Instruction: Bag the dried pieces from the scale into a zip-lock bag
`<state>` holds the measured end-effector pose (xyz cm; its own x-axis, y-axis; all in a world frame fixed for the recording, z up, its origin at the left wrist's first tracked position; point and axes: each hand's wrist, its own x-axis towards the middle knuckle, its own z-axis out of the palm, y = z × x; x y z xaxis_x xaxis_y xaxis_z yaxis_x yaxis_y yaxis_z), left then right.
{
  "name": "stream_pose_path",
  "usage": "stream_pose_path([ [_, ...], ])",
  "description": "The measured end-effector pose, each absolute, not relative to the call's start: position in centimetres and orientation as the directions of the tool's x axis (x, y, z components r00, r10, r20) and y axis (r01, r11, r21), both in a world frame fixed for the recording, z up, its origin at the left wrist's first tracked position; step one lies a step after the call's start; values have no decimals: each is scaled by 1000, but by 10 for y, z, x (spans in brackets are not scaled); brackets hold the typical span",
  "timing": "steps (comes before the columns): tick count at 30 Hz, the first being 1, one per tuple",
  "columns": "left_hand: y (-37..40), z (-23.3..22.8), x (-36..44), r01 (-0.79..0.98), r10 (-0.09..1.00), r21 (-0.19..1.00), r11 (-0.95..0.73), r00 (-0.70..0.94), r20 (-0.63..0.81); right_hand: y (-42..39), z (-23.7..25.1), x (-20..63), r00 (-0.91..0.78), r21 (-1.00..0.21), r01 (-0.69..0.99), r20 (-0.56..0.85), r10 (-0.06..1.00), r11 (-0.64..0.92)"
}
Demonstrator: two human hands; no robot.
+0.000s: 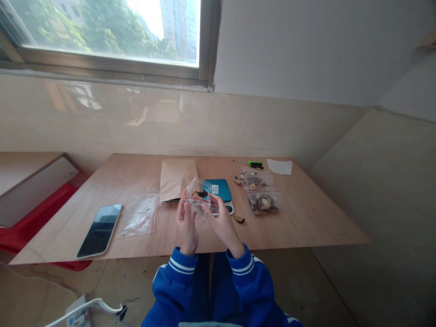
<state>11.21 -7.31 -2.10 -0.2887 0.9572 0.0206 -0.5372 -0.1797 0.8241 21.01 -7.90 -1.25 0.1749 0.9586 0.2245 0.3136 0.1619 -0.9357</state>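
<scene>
Between my two hands is a clear zip bag [197, 202] with a red seal line and a few dark dried pieces inside. My left hand [187, 227] pinches its left side. My right hand [222, 221] grips the right side near the seal. Behind the bag, partly covered by it, sits a kitchen scale [222, 190] with a teal top. One dark curved dried slice [239, 219] lies on the table just right of my right hand. Filled zip bags of dried slices [264, 203] rest farther right.
A brown paper bag [177, 179] lies behind my left hand. Flat clear zip bags [141, 213] and a phone [100, 230] are at the left. Green-and-black screwdrivers [255, 163] and white paper [279, 166] lie at the back right of the wooden table [306, 227].
</scene>
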Motion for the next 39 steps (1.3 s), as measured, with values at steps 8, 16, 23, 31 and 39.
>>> stream_pose_path([
  [8,-68,-20,80,92,877,956,-277,-382,291,-87,6,229,155,-966,40,259,953,256],
  [16,-38,-31,62,-95,984,982,-165,-79,158,-94,-1,239,100,-981,-80,170,980,179],
  [23,-52,-13,57,116,959,966,-231,-141,246,-90,15,271,-45,-959,195,202,978,207],
  [31,-61,-7,72,-144,958,964,-222,-215,189,-83,-1,249,347,-981,-76,143,927,180],
  [39,-66,-13,72,-216,966,957,-196,-212,150,-85,-7,254,410,-984,-39,142,901,172],
])
